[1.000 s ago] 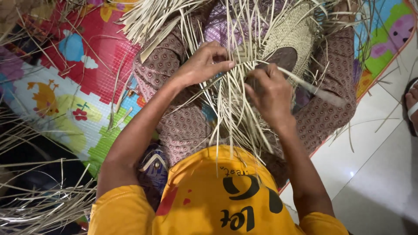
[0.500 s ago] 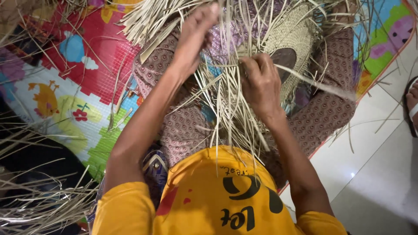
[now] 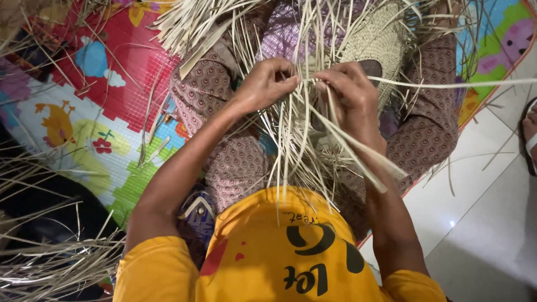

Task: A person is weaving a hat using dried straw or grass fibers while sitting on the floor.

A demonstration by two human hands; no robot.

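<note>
Where: down on my lap, sitting on the colourful play mat (image 3: 128,112) with the white tiled floor (image 3: 481,223) off to my right.
Work piece: half-woven straw mat (image 3: 380,45) lying across my knees, its loose straw strips (image 3: 296,151) fanning back toward my yellow shirt (image 3: 279,263).
Left hand (image 3: 265,84): fingers curled nearly closed, pinching a few strips right at the woven edge.
Right hand (image 3: 349,92): fingers closed too, gripping one long strip (image 3: 458,85) that runs out flat to the right.
Gap between hands: tiny, thumbs almost meeting over the same spot.
How it handles: I'd say feather-light, dry, springy. The strips look like they'd kink or split if bent sharply, and they're smooth enough to slip.
Where to grab: close to the weave, flat between thumb and forefinger, not out at the floppy ends.
Other stuff: a heap of spare straw (image 3: 50,257) by my left side, and someone's sandalled foot (image 3: 528,134) at the far right edge.
</note>
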